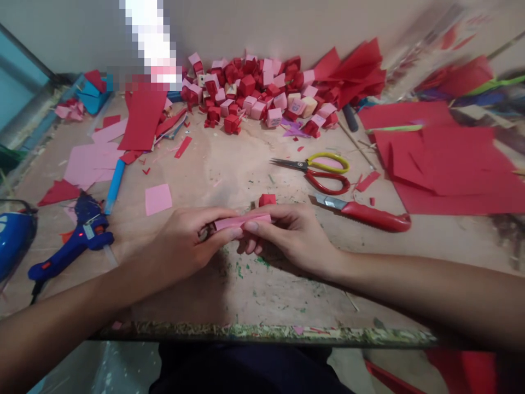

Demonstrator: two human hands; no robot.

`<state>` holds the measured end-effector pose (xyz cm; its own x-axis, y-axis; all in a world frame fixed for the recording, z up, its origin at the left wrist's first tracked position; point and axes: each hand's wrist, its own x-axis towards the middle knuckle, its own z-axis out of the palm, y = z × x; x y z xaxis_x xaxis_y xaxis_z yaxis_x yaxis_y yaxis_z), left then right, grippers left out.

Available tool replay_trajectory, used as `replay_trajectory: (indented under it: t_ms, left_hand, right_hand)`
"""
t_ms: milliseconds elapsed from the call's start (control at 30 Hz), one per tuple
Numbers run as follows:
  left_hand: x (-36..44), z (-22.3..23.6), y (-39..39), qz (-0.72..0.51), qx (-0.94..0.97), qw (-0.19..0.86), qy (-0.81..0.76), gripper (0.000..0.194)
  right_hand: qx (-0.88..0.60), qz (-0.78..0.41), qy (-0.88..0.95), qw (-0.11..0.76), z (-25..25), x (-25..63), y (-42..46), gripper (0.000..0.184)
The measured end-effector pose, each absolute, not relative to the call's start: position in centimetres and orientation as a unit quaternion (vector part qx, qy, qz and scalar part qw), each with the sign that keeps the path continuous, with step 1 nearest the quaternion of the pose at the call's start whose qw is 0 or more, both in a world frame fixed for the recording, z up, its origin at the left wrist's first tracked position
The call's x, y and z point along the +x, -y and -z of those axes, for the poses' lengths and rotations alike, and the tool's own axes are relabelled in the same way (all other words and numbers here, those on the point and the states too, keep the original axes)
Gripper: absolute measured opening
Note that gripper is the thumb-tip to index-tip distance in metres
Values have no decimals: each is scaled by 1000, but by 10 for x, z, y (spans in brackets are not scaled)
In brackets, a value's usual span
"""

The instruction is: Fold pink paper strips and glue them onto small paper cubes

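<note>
A narrow folded piece of pink paper (241,221) is held level between my two hands, just above the table. My left hand (205,232) pinches its left end between thumb and fingers. The right end is gripped by my right hand (289,230), its thumb lying along the near side. Right behind my right fingers shows a small red paper cube (268,200); I cannot tell whether they touch it. Scissors (305,167) with one yellow and one red handle lie beyond that hand, and a red-handled utility knife (365,212) lies to its right.
Many small pink and red paper cubes (250,93) are heaped at the back. Red paper sheets (443,158) lie on the right. A blue glue gun (77,238), a blue pen (115,186) and a pink paper square (158,199) are on the left. Scraps litter the table's front edge (246,330).
</note>
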<state>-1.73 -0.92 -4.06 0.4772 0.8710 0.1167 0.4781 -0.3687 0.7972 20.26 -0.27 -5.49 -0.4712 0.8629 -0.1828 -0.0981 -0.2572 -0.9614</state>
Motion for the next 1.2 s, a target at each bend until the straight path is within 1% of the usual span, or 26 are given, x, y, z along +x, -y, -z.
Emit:
replay_trajectory:
  t_ms: [67,167,267,500,667,967,1200]
  left_hand:
    - [-18,40,9,-264,766,395,-434,18]
    - [-18,40,8,-274,758,404,-434,18]
    - [-20,41,9,-278,760,401,-428,18]
    - [-20,40,10,-278,777,356,-438,16]
    - [-21,40,11,-272,784,343,-439,19]
    - [-17,38,12,-232,770,376,-461,29]
    - [-19,41,11,-234,776,374,-451,27]
  right_hand:
    - [-372,-698,502,351,54,203,3,19]
    - [-378,-701,499,342,53,204,3,18]
    - [-389,-699,504,324,51,205,2,22]
    - [-394,-680,526,326,54,204,2,25]
    - [-393,-676,526,334,52,204,2,23]
    - [-393,-673,517,353,52,202,5,20]
    - [-388,-692,492,358,52,201,5,19]
